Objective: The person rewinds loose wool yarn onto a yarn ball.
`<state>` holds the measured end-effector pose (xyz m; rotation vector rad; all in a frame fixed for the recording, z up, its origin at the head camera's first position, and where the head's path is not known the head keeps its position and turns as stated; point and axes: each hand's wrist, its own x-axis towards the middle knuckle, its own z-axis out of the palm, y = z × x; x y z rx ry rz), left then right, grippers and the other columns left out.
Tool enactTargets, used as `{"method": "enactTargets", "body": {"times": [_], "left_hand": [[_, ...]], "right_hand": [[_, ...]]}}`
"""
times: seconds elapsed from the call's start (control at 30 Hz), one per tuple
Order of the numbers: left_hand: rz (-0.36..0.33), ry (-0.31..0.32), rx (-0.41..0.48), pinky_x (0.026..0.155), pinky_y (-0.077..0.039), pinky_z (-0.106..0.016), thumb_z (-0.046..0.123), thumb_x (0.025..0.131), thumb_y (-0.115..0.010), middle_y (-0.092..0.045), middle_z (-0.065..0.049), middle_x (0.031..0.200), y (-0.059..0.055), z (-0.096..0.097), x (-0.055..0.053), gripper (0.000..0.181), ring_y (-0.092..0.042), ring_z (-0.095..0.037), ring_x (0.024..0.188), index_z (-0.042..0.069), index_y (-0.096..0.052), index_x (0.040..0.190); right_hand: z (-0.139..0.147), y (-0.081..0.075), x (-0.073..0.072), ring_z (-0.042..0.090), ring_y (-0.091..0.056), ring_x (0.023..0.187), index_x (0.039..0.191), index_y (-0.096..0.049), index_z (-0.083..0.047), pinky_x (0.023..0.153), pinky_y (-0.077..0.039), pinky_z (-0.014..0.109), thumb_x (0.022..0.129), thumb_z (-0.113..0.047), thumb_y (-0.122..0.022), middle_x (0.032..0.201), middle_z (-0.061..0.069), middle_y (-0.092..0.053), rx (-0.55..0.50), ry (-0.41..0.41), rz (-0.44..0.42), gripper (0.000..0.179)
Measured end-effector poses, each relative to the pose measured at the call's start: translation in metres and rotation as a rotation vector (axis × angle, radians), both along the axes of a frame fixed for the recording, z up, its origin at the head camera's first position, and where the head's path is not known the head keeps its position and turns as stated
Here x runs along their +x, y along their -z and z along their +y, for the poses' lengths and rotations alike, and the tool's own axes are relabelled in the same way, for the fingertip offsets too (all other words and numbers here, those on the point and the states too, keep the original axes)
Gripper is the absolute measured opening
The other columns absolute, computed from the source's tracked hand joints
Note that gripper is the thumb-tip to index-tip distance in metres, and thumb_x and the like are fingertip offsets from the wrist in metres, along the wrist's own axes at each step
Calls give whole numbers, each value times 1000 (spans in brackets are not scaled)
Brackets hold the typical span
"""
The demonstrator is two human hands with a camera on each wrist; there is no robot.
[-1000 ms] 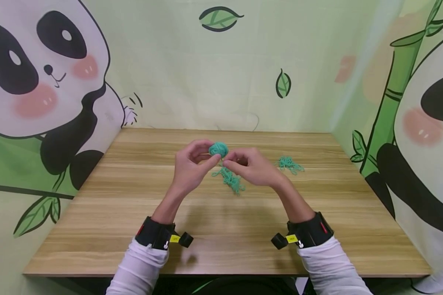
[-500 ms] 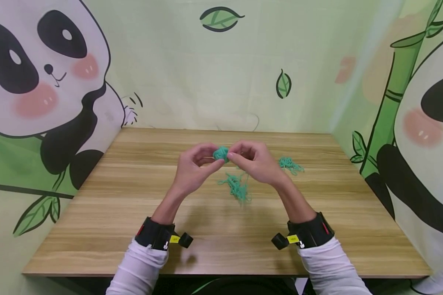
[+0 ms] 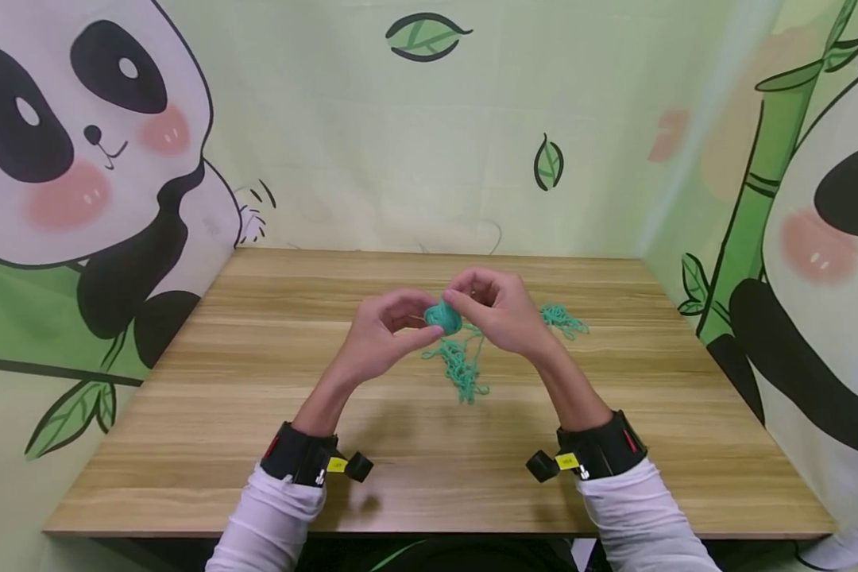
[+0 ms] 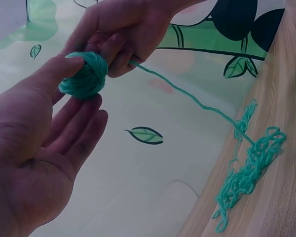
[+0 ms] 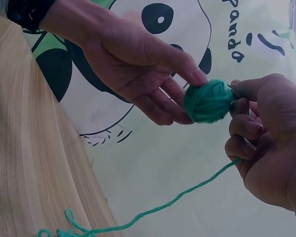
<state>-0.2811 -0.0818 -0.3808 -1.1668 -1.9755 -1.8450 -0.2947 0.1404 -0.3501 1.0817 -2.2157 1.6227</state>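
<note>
A small ball of teal yarn (image 3: 443, 318) is held above the table between the thumb and fingers of my left hand (image 3: 380, 335). My right hand (image 3: 499, 316) is right at the ball's upper side, pinching the yarn with thumb and index finger. In the right wrist view, its other fingers curl round the yarn strand (image 5: 172, 201). From there the strand slants down to a loose, tangled heap of yarn (image 3: 461, 372) on the table. The left wrist view shows the wound ball (image 4: 84, 78) at the left thumb tip and the strand leaving the right fist.
Another loose clump of teal yarn (image 3: 562, 319) lies farther right on the wooden table (image 3: 272, 445). Behind the table's far edge rises a backdrop (image 3: 329, 159) printed with pandas and leaves. Both wrists wear black camera bands (image 3: 296, 454).
The left hand and ball have shifted right and closer. The right fingertips have gone from the ball's lower right to its upper side. The nearer yarn heap has slid right and closer.
</note>
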Motion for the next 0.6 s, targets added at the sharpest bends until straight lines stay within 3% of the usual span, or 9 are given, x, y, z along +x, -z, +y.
{"method": "enactTargets", "body": {"times": [0.13,0.23,0.37,0.6], "left_hand": [[-2,53,6,84,-58,-59,-15,87,-71,-70,-28,108,-2,-1,2,31,-67,-41,93,-13,-66,117],[3,99,21,81,-57,-62,-16,87,-70,-70,-26,107,5,-2,-4,32,-67,-40,91,-12,-66,118],[3,142,42,79,-61,-51,-14,88,-71,-72,-19,106,15,-4,-13,32,-69,-37,90,-8,-67,119],[-46,153,81,81,-63,-36,-3,91,-73,-74,-10,108,13,-6,-11,31,-70,-35,92,-7,-66,121]], "right_hand": [[-1,-1,2,16,-40,52,102,-71,0,45,-33,19,102,-8,-65,76,11,-62,10,2,-2,10],[0,0,0,15,-39,52,102,-71,0,45,-31,19,102,-9,-65,73,10,-58,13,1,-1,11],[2,6,-6,16,-40,53,101,-71,-2,45,-32,19,103,-14,-64,68,5,-53,11,0,-14,15],[3,14,-12,16,-41,53,104,-71,1,47,-35,18,105,-21,-63,65,1,-51,1,-1,-58,23]]}}
